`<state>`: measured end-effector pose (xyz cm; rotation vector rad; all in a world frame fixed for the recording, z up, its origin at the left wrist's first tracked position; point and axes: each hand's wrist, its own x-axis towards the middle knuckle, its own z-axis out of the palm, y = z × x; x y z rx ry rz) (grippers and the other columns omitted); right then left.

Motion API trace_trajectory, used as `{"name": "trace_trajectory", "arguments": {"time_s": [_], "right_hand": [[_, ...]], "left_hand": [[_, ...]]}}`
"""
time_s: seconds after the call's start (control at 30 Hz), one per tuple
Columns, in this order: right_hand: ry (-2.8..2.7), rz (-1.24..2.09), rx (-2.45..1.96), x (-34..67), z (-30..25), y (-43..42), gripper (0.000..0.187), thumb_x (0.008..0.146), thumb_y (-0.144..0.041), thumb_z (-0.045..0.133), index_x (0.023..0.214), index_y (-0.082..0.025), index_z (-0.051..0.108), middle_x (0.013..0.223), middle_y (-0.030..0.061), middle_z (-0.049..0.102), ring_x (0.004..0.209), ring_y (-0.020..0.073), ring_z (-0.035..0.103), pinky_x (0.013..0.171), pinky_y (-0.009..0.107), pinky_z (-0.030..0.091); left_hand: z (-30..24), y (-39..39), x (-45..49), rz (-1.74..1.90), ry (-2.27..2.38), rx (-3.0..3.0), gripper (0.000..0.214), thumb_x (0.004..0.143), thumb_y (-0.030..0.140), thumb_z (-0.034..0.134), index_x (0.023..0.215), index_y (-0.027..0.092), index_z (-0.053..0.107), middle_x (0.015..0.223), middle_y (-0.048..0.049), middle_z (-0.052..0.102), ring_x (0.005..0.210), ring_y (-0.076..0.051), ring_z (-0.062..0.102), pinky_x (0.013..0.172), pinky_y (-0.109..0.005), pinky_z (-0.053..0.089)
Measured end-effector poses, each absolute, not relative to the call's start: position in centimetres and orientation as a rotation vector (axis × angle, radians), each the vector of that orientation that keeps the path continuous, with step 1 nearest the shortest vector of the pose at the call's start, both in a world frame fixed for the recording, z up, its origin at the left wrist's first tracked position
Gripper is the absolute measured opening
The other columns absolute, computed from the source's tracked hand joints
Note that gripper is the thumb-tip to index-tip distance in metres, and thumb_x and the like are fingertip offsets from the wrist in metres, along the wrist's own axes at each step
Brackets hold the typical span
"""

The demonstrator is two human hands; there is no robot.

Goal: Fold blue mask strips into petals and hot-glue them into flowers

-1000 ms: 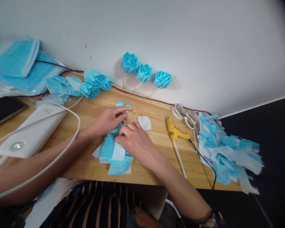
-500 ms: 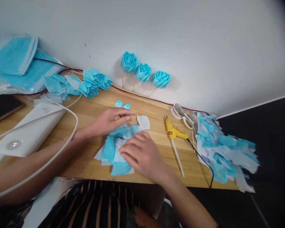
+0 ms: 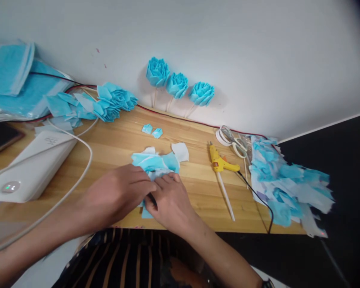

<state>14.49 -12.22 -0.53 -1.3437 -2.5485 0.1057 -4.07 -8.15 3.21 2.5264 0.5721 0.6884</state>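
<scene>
Both my hands meet over a loose pile of light blue and white fabric pieces (image 3: pixel 156 163) near the table's front. My left hand (image 3: pixel 117 194) is closed, its fingertips touching my right hand and hiding what they pinch. Curled inward, my right hand (image 3: pixel 171 202) has its fingers on the blue fabric at the pile's near part. A white fabric piece (image 3: pixel 180 152) lies at the pile's right edge. Beyond it are two small folded blue petals (image 3: pixel 152 131).
Three blue fabric flowers (image 3: pixel 177 85) on sticks lean by the wall. To the right are a yellow glue gun (image 3: pixel 220 160), scissors (image 3: pixel 238 147) and a heap of fabric scraps (image 3: pixel 288 184). At left lie a white power bank (image 3: pixel 33 168), its cable, more flowers (image 3: pixel 115 100) and packed masks (image 3: pixel 36 88).
My left hand has come down and toward me from the pile's far side to meet my right hand. The right hand has shifted slightly left. The pile's fabric has been rearranged.
</scene>
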Motion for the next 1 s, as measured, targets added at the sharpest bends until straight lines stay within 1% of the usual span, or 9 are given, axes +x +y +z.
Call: {"name": "trace_trajectory", "arguments": {"time_s": [0.03,0.17,0.27,0.37,0.53,0.63,0.73,0.83,1.0], "right_hand": [[-2.549,0.126,-1.352,14.6,-0.5,-12.3,0.013,0.090,-0.026,0.058,0.080,-0.019,0.064,0.079,0.0038,0.069,0.082,0.0215,0.059,0.083,0.038,0.035],[-2.524,0.187,-1.359,15.1,-0.4,-12.4,0.009,0.089,-0.020,0.057,0.082,-0.019,0.063,0.080,0.0032,0.068,0.084,0.0211,0.059,0.087,0.037,0.036],[-2.452,0.265,-1.376,15.4,-0.2,-12.5,0.011,0.090,-0.017,0.056,0.081,-0.019,0.062,0.078,0.0020,0.068,0.081,0.0190,0.060,0.089,0.036,0.037],[-2.394,0.313,-1.418,15.3,0.0,-12.5,0.013,0.092,-0.019,0.055,0.080,-0.019,0.061,0.074,0.0006,0.068,0.075,0.0172,0.061,0.089,0.035,0.037],[-2.442,0.134,-1.514,14.1,-0.1,-12.2,0.019,0.092,-0.032,0.059,0.080,-0.018,0.061,0.075,0.0040,0.068,0.077,0.0207,0.062,0.091,0.038,0.036],[-2.468,0.034,-1.549,13.7,-0.3,-12.0,0.014,0.091,-0.027,0.058,0.081,-0.018,0.061,0.075,0.0051,0.069,0.076,0.0215,0.062,0.091,0.039,0.037],[-2.481,0.023,-1.532,13.7,-0.5,-11.9,0.012,0.090,-0.021,0.056,0.080,-0.018,0.061,0.074,0.0042,0.069,0.074,0.0206,0.062,0.091,0.040,0.037],[-2.464,0.105,-1.485,14.1,-0.4,-11.8,0.012,0.089,-0.019,0.056,0.078,-0.018,0.061,0.073,0.0030,0.068,0.074,0.0194,0.063,0.091,0.039,0.038],[-2.163,0.414,-1.325,15.5,0.9,-11.9,0.011,0.089,-0.016,0.056,0.080,-0.021,0.060,0.069,-0.0041,0.067,0.066,0.0129,0.061,0.092,0.035,0.042]], "left_hand": [[2.7,-8.7,-4.5,0.760,0.590,2.525,0.029,0.096,0.010,0.039,0.086,0.018,0.065,0.083,-0.0063,0.070,0.076,-0.019,0.062,0.073,-0.032,0.050],[0.3,-10.1,-5.4,0.839,0.691,2.520,0.026,0.094,0.007,0.042,0.090,0.016,0.066,0.094,-0.0093,0.073,0.085,-0.020,0.066,0.076,-0.033,0.053],[-0.7,-10.6,-5.5,0.886,0.739,2.554,0.024,0.093,0.006,0.044,0.091,0.014,0.067,0.096,-0.0108,0.074,0.089,-0.021,0.066,0.081,-0.034,0.053],[-1.3,-11.0,-5.4,0.913,0.750,2.563,0.025,0.092,0.006,0.044,0.090,0.013,0.068,0.098,-0.0121,0.074,0.092,-0.022,0.066,0.083,-0.034,0.054],[-1.7,-11.3,-5.6,0.921,0.745,2.545,0.023,0.091,0.007,0.045,0.091,0.015,0.067,0.099,-0.0115,0.074,0.094,-0.021,0.066,0.086,-0.034,0.054],[-2.1,-11.3,-5.9,0.937,0.747,2.544,0.021,0.091,0.008,0.048,0.098,0.016,0.066,0.103,-0.0100,0.074,0.099,-0.021,0.066,0.091,-0.035,0.053],[-2.4,-11.3,-6.1,0.953,0.754,2.545,0.021,0.091,0.009,0.050,0.102,0.018,0.066,0.105,-0.0088,0.074,0.101,-0.021,0.066,0.093,-0.035,0.054],[-2.8,-11.4,-6.1,0.941,0.765,2.529,0.021,0.091,0.009,0.050,0.102,0.018,0.066,0.106,-0.0090,0.074,0.102,-0.021,0.066,0.093,-0.036,0.055],[-3.5,-11.5,-6.4,0.964,0.770,2.524,0.024,0.090,0.008,0.052,0.107,0.015,0.067,0.108,-0.0102,0.074,0.104,-0.022,0.066,0.096,-0.038,0.054]]}}
